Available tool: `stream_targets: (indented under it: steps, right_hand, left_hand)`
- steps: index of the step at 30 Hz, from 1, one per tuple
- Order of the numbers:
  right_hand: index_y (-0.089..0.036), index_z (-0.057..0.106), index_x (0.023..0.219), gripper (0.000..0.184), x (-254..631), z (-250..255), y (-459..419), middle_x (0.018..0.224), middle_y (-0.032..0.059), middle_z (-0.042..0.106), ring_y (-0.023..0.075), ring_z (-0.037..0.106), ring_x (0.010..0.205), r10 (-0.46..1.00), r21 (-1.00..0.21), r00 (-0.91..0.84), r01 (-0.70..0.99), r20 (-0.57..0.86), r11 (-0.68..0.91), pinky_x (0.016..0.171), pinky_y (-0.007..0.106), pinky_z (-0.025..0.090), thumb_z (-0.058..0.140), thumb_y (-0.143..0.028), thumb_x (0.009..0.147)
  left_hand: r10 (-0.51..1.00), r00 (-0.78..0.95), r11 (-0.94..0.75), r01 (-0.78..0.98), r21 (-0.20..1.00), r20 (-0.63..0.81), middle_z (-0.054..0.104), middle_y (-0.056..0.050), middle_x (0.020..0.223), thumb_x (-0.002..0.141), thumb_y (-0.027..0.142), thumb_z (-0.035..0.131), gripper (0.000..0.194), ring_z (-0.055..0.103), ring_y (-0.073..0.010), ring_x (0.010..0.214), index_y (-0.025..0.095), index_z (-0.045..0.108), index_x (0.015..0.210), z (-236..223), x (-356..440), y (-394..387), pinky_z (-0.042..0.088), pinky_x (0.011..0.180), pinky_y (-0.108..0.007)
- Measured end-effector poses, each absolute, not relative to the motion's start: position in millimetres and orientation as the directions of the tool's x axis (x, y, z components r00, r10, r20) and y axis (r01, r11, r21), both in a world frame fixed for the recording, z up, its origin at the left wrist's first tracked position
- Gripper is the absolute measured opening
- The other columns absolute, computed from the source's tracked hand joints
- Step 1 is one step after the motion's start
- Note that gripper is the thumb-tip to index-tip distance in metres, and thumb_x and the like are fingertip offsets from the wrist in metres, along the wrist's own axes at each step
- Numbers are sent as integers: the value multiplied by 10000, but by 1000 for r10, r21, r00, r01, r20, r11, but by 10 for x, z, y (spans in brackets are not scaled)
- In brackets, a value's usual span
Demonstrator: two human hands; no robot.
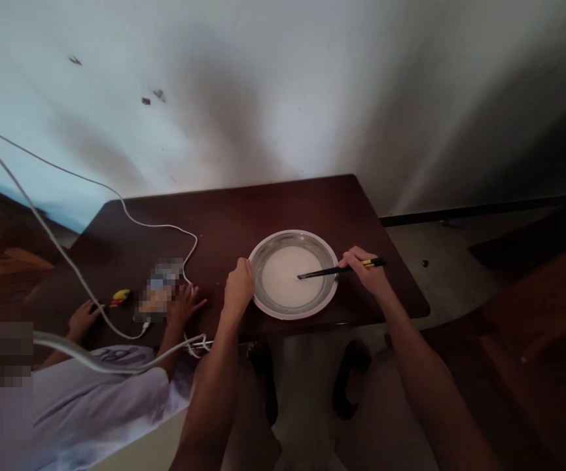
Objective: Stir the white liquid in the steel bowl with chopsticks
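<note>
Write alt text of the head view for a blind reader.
The right hand holds black chopsticks, tips at the whitish liquid in a bowl, the left hand holding its rim. At left, another person's hands flank a pixelated item on the dark table.

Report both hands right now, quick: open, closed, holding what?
Left hand: closed, holding the basin at its rim.
Right hand: closed, holding the black chopsticks.

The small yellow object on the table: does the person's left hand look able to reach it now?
Probably not directly: the left hand is closed at the rim of the bowl, and another person's hand and a blurred-out item lie between it and the small yellow object.
</note>
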State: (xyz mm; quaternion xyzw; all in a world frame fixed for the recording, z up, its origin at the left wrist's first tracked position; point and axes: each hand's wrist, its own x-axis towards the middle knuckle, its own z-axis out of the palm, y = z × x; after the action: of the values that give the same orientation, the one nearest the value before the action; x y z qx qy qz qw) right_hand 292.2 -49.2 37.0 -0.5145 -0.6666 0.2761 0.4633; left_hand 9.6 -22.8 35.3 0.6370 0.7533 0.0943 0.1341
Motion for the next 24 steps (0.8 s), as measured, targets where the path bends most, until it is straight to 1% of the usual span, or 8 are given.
stream_targets:
  steps: [4,6,10,12,15,18,21,24]
  right_hand:
    - [-246,656,711,212,2867,357,-497,757,5,686,182,591,798,928,-823,-195,429,317,372,762,335,434,499,-288,848]
    - [-251,662,730,187,2880,361,-490,781,6,690,186,585,818,923,-800,-170,462,344,383,774,343,427,513,-284,839]
    - [-230,632,649,295,2947,376,-490,691,18,658,178,576,727,932,-827,-20,455,363,332,738,340,428,450,-294,872]
    - [-226,624,630,313,2934,370,-501,677,16,657,173,579,707,937,-832,-62,442,345,336,735,339,424,441,-289,877]
    - [-243,648,680,244,2883,354,-509,736,3,687,180,588,775,925,-797,-180,469,336,381,773,345,408,484,-273,858]
    - [-252,655,708,216,2902,358,-497,762,1,689,188,580,804,926,-781,-122,504,358,368,779,347,404,496,-281,852]
    - [-236,628,638,301,2956,377,-491,685,8,659,180,578,721,934,-826,-5,466,357,318,739,339,416,451,-302,872]
    - [-234,631,623,312,2934,379,-504,674,6,660,177,585,711,944,-844,-91,426,317,325,736,337,422,449,-295,869]
  left_hand:
    - [982,-162,183,932,313,-92,655,-148,866,932,312,213,324,632,-260,832,185,508,973,369,111,-230,387,643,-290]
    - [982,-165,184,932,312,-89,656,-149,868,932,313,215,321,632,-259,832,184,506,973,372,113,-229,385,641,-289]
    - [983,-159,178,934,311,-86,659,-147,870,932,316,217,313,633,-264,825,190,502,960,369,109,-230,380,637,-293]
    - [984,-158,177,934,309,-86,660,-143,873,931,313,216,310,633,-268,824,194,501,952,365,107,-230,379,636,-296]
    - [984,-158,176,935,307,-83,657,-145,869,930,310,212,315,631,-271,822,192,503,949,363,107,-230,382,635,-299]
    - [982,-164,184,934,307,-89,655,-144,852,930,321,208,325,630,-271,816,192,506,956,366,108,-227,385,635,-300]
    - [982,-162,184,935,304,-96,655,-141,847,930,324,210,325,630,-271,810,192,504,966,371,110,-226,386,635,-301]
    - [983,-156,178,938,298,-95,653,-147,852,930,323,205,331,630,-271,808,186,504,966,374,115,-228,385,636,-303]
